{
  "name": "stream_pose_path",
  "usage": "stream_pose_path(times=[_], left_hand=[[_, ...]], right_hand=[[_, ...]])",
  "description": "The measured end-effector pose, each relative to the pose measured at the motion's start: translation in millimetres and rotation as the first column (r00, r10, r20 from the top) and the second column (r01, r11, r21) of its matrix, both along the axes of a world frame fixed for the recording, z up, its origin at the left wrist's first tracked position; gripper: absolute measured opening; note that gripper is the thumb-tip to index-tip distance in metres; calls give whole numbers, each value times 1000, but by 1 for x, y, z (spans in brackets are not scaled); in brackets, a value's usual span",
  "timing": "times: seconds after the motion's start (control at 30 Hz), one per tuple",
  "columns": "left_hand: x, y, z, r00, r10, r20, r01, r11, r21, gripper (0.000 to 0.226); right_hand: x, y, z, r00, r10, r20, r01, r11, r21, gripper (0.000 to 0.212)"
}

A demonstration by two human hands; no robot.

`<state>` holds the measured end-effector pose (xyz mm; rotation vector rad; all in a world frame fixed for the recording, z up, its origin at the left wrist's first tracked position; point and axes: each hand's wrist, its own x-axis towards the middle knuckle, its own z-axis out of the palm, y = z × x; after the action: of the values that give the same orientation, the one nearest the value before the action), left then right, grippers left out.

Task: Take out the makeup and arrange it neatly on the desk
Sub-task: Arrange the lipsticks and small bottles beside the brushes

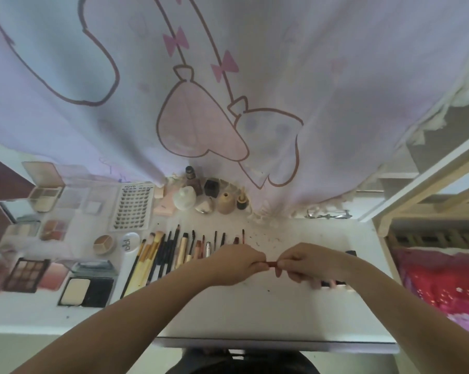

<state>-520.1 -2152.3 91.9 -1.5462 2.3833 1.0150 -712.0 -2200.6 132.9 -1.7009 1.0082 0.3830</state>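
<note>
- Red stick (272, 264), above desk (255, 314) centre, pinched at either end by left hand (237, 265) and right hand (307, 261).
- Best kept level, then laid parallel at right end of brush row (190, 249).

A bedroom: cartoon curtain (228, 103) (pink bows), white desk (255, 314), bedding (438, 282).

The one camera sits on my head, looking forward and steeply down, close over the white desk (268, 314). Its wide lens reaches from my forearms up to the curtain (255, 76) behind.
</note>
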Motion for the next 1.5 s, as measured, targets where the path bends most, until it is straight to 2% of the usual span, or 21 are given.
stream_pose_path(times=[0.13, 0.23, 0.3, 0.33, 0.4, 0.47, 0.53, 0.6, 0.73, 0.8, 0.93, 1.03, 1.13, 1.3, 1.43, 1.5], left_hand=[[5, 2, 5, 984, 33, -177, -4, 987, 162, 28], [33, 5, -8, 995, 25, -98, 2, 964, 266, 30], [60, 10, -16, 985, 161, -68, -130, 934, 334, 32], [66, 12, -17, 955, 276, -106, -221, 905, 364, 32], [52, 10, -16, 860, 477, -184, -366, 826, 430, 28], [16, 3, -19, 786, 573, -231, -442, 783, 439, 26], [-14, -5, -29, 770, 605, -202, -507, 773, 381, 24], [-28, -12, -42, 756, 638, -145, -593, 762, 260, 21], [-37, -19, -51, 727, 684, -63, -681, 730, 58, 22], [-37, -23, -53, 758, 651, 40, -648, 758, -67, 24], [-31, -27, -66, 781, 588, 211, -543, 806, -236, 36], [-27, -25, -73, 770, 593, 236, -525, 799, -294, 40], [-23, -22, -78, 775, 579, 254, -508, 809, -295, 40], [-21, -22, -75, 794, 577, 192, -495, 796, -348, 38], [-53, -18, -69, 867, 499, -15, -463, 793, -396, 28], [-83, -12, -70, 905, 416, -92, -420, 836, -354, 27]], right_hand=[[4, 7, -5, 1000, -11, -14, 12, 996, 83, 28], [-19, 3, -16, 994, -112, -16, 113, 987, 116, 29], [-45, -3, -17, 977, -215, -19, 215, 971, 106, 32], [-53, -4, -18, 967, -253, -8, 252, 962, 105, 34], [-50, 0, -28, 940, -341, 29, 336, 936, 104, 30], [-30, 4, -49, 889, -455, 59, 453, 890, 47, 23], [-10, 6, -68, 850, -521, 78, 524, 851, -30, 22], [1, 10, -83, 824, -562, 69, 566, 821, -71, 23], [18, 16, -102, 825, -565, -13, 556, 816, -158, 13], [30, 16, -105, 856, -516, -38, 493, 836, -240, 15], [51, 12, -108, 922, -346, -174, 246, 871, -426, 26], [60, 13, -115, 920, -305, -247, 159, 865, -476, 28], [64, 16, -119, 921, -296, -253, 138, 856, -498, 29], [41, 8, -105, 935, -317, -161, 193, 832, -520, 26], [-11, -17, -88, 904, -368, -216, 189, 799, -571, 25], [-30, -26, -83, 882, -384, -273, 185, 816, -548, 25]])
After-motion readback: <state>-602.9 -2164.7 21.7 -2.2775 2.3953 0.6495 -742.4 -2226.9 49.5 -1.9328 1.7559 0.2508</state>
